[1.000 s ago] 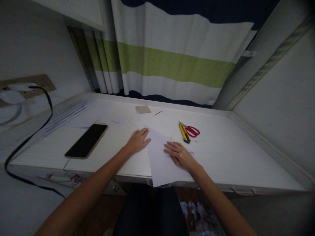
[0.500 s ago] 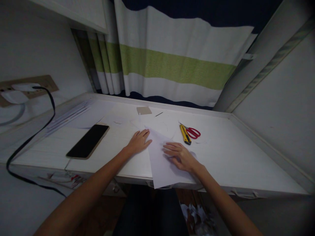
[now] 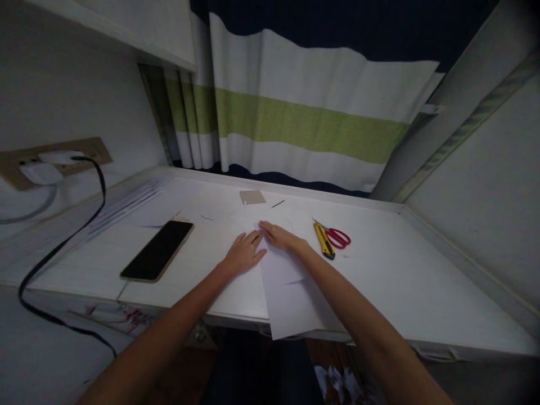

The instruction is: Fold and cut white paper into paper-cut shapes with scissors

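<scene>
Two bare hands of mine meet at the far corner of a thin white paper sheet [image 3: 280,306] in the head view. My left hand [image 3: 245,253] lies open, palm down, along the sheet's left edge; my right hand [image 3: 278,235] sits at that corner, fingers together, though I cannot tell whether they pinch or merely press. The sheet lies near the middle of the white desk [image 3: 400,281], its near end poking past the near edge. That overhang worries me most: my lap could bump it and crease it or twist the sheet askew. My right forearm crosses the sheet's right side, so a brush there might drag it, as my left hand seems to cover little of it. Rightward, the yellow-and-black plastic cutter [image 3: 324,242] touches the red-handled metal scissors [image 3: 340,238]; a wide elbow swing could knock both.
</scene>
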`<state>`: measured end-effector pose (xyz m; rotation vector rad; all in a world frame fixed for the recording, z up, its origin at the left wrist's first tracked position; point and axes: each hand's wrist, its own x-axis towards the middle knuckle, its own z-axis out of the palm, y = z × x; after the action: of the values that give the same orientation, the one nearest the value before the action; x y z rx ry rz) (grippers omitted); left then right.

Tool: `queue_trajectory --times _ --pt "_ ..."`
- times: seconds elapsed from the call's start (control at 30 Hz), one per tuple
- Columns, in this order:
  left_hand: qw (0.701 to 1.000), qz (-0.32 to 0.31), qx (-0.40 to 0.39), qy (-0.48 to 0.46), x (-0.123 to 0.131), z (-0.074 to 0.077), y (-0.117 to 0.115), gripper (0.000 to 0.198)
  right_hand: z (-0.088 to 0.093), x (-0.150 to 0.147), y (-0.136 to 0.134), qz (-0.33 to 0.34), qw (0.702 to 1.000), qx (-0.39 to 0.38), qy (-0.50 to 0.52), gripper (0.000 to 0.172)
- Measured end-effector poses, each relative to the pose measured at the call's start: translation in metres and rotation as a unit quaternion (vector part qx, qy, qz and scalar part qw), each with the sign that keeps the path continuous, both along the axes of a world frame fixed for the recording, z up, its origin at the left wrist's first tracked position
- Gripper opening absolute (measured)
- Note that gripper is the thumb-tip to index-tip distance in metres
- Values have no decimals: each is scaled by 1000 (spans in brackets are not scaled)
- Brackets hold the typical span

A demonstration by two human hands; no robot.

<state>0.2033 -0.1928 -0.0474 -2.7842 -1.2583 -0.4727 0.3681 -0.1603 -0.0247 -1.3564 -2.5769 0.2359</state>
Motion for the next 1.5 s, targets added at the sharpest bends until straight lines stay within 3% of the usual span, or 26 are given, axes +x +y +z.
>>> queue_trajectory --times 0.27,0.57,1.13,1.5 --pt "1000 -2 -14 -9 -1 0 -1 51 -15 5 -3 4 1000 -13 7 46" --pt "999 19 -25 -36 -2 4 -3 56 -14 3 -5 6 1000 -7 -2 47" --pt "994 59 -10 -93 -1 -1 2 38 -11 0 -8 -5 1000 8 -26 47" --pt "995 32 -12 -92 -1 -3 11 39 -13 1 -9 -7 1000 15 -26 47"
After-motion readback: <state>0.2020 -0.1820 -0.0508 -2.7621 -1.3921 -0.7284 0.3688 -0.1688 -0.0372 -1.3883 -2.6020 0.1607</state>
